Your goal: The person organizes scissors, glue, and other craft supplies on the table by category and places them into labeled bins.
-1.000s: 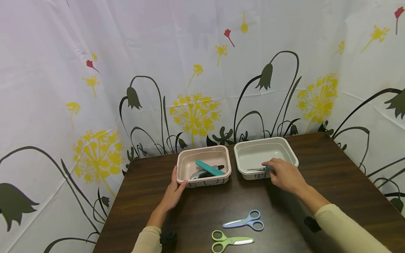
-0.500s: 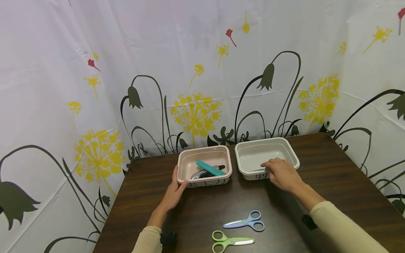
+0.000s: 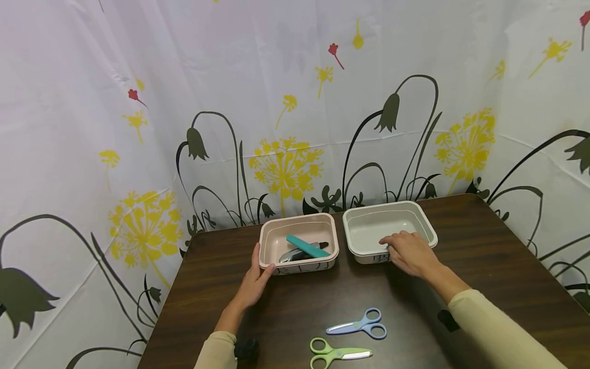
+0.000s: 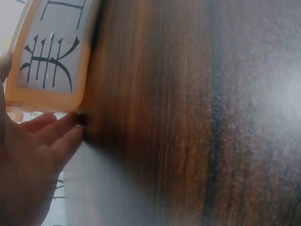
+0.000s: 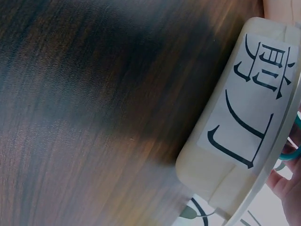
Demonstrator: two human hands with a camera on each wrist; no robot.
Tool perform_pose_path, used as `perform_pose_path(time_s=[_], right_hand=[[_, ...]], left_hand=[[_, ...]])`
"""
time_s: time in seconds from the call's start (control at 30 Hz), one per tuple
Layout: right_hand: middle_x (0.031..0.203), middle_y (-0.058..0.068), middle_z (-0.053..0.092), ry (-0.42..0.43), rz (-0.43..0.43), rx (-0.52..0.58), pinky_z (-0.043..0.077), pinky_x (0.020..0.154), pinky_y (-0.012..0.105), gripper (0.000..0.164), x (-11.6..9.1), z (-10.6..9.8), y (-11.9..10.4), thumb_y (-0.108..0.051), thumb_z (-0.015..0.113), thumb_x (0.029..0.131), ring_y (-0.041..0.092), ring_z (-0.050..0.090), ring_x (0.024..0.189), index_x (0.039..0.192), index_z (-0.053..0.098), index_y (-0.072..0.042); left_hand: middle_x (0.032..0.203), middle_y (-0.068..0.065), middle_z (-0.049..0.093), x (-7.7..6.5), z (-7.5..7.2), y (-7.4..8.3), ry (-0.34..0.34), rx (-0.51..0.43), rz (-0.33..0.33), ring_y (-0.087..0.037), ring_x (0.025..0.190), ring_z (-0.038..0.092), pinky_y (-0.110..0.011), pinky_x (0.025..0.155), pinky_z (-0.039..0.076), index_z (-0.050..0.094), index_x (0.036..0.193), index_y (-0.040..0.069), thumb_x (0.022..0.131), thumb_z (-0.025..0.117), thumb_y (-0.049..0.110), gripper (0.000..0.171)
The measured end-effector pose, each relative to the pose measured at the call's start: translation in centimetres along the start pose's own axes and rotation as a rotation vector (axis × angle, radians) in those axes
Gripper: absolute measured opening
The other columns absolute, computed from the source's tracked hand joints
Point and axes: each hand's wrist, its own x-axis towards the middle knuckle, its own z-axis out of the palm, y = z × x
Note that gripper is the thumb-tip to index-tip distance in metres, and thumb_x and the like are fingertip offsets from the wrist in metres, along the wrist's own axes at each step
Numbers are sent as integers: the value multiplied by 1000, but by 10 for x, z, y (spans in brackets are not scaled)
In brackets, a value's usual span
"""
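My left hand holds the near left corner of a pink plastic bin, thumb at the front rim and fingers along the side. A teal flat-handled tool and a grey-and-black tool lie inside; their kinds are unclear. My right hand reaches over the front rim of a pale grey bin and grips scissors by the handle. A teal handle loop shows around its fingers in the right wrist view; the blades are hidden behind the bin's front wall.
Blue scissors and green scissors lie on the dark wooden table nearer me. Labels with black characters mark the bins' fronts, such as the white label. A flower-patterned curtain hangs directly behind the table.
My right hand has lowered the scissors into the grey bin; their blades, visible above its front rim earlier, have dropped out of sight. The left hand stays on the pink bin.
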Motion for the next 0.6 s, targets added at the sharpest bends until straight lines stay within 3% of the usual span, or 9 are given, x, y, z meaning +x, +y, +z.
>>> perform_pose_path(time_s=[0.2, 0.33, 0.47, 0.6], right_hand=[[104, 5, 72, -8, 24, 43, 45, 80, 50, 33, 2, 1, 0, -11, 45, 94, 30, 63, 97, 109, 74, -11], [100, 3, 71, -37, 38, 53, 45, 79, 51, 30, 2, 3, 0, -23, 48, 99, 28, 64, 96, 106, 76, -13], [97, 3, 69, -73, 57, 43, 44, 79, 53, 42, 0, 5, 1, -42, 47, 102, 29, 63, 95, 105, 77, -13], [97, 4, 69, -90, 78, 45, 44, 80, 53, 51, -1, 8, 3, -50, 43, 102, 29, 63, 95, 106, 77, -12]], left_hand=[[150, -30, 33, 0, 0, -1, 2, 2, -5, -45, 128, 45, -59, 102, 34, 5, 157, 10, 101, 55, 32, 79], [150, -30, 33, -1, 0, -1, 3, 1, -5, -45, 128, 45, -59, 102, 34, 5, 157, 10, 101, 55, 32, 79], [151, -29, 32, 0, 0, -2, 4, 0, -2, -44, 128, 45, -59, 102, 34, 5, 158, 10, 101, 55, 31, 79], [151, -29, 32, 1, 1, -2, 8, 6, 3, -44, 128, 45, -59, 102, 34, 5, 158, 10, 101, 55, 31, 79]])
